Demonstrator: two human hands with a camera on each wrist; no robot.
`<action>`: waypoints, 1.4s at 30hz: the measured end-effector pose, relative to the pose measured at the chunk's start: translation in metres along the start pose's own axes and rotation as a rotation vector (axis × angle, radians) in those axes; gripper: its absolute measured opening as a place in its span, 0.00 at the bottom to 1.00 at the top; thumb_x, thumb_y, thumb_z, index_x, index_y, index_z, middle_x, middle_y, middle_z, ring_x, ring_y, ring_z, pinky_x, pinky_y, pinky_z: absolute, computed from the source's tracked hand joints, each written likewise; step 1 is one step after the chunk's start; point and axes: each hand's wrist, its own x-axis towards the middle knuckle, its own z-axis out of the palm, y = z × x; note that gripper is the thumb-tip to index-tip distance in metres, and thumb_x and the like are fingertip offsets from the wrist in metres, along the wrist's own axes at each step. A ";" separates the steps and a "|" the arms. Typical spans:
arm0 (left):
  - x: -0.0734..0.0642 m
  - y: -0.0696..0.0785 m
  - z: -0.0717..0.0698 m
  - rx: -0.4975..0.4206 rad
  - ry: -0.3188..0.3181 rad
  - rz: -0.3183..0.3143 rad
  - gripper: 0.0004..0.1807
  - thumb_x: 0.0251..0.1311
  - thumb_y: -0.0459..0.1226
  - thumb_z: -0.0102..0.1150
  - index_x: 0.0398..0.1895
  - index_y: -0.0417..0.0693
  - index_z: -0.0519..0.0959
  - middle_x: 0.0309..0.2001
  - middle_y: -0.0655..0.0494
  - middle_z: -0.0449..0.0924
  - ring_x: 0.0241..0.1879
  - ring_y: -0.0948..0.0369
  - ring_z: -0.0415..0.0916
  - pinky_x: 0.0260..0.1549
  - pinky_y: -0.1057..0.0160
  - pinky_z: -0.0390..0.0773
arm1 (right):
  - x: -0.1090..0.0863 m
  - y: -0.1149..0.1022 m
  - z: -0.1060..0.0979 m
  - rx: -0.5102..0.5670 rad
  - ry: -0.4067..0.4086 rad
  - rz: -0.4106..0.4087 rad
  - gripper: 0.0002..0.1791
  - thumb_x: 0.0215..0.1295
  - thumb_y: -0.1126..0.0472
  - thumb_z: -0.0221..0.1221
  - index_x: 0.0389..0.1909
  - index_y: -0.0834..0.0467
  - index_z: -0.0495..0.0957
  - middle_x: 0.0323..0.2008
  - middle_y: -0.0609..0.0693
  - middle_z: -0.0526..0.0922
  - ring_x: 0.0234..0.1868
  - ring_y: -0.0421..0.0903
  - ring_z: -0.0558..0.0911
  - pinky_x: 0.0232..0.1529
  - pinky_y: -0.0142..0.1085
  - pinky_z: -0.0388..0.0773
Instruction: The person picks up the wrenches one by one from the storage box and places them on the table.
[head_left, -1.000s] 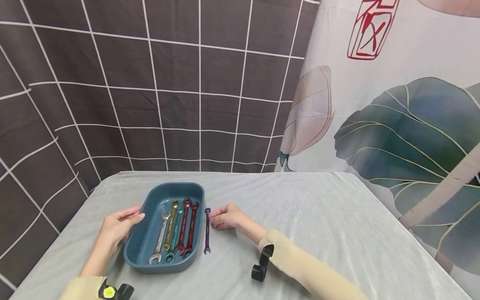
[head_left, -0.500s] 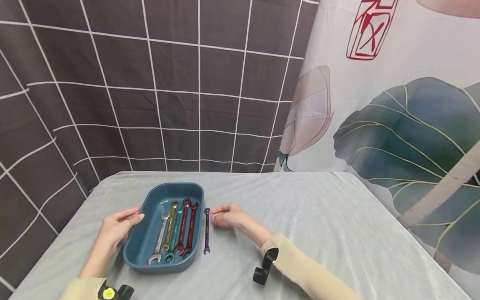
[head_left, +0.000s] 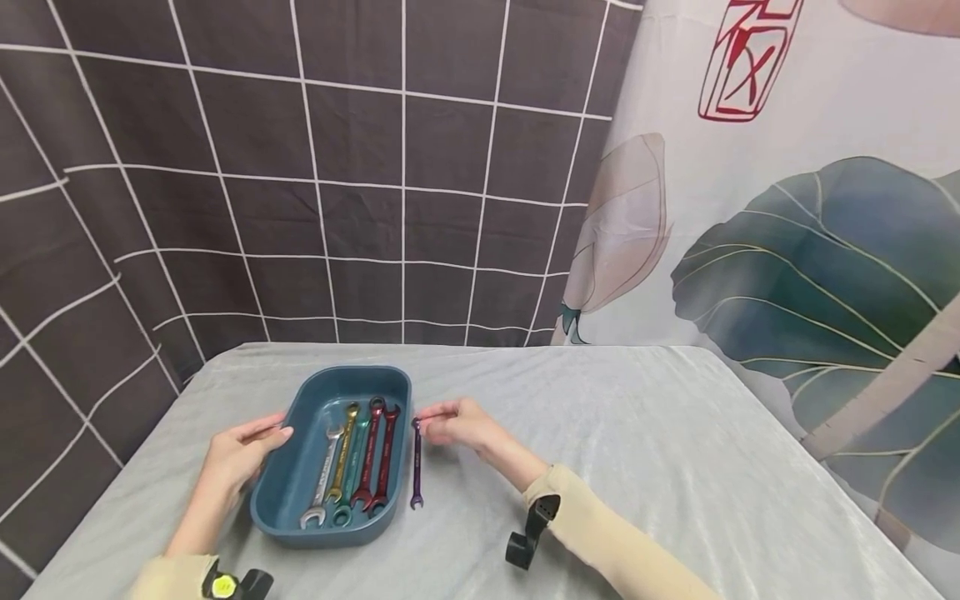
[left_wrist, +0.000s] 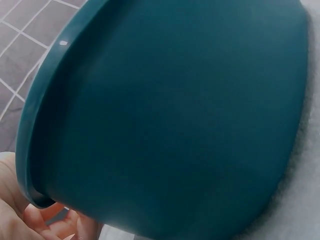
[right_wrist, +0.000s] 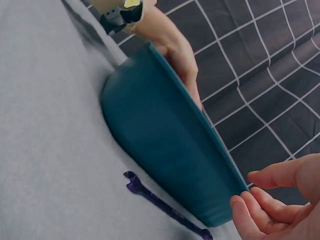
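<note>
Left hand (head_left: 236,458): grip pinching left rim of blue tray (head_left: 326,540), five wrenches (head_left: 354,463) inside. Right hand (head_left: 459,427): grip slightly parted, nothing held, at far end of purple wrench (head_left: 417,468); contact unclear. Wrench lies on worktop (head_left: 555,408), just right of tray.

- Tray (head_left: 322,540): blue, oblong and round-cornered, upright on the tabletop (head_left: 570,408); the left-hand grip (head_left: 240,454) holds its left rim.
- Purple wrench (head_left: 417,471): slim and dark, lying flat just right of the tray, roughly along its long side, open end nearest the wearer; the right-hand grip (head_left: 465,425) is at its far end, contact unclear.
- Inside the tray, left to right, roughly side by side: silver wrench (head_left: 322,479), gold wrench (head_left: 343,450), green wrench (head_left: 354,462), red wrench (head_left: 369,454), darker red wrench (head_left: 386,454) nearest the tray's right wall.
</note>
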 end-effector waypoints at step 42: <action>-0.002 0.001 0.004 -0.018 0.046 0.016 0.32 0.52 0.46 0.62 0.59 0.41 0.69 0.49 0.48 0.79 0.31 0.79 0.70 0.29 0.76 0.74 | 0.007 -0.031 0.030 -0.015 -0.166 -0.038 0.19 0.54 0.68 0.59 0.49 0.66 0.75 0.47 0.64 0.79 0.40 0.43 0.83 0.46 0.35 0.80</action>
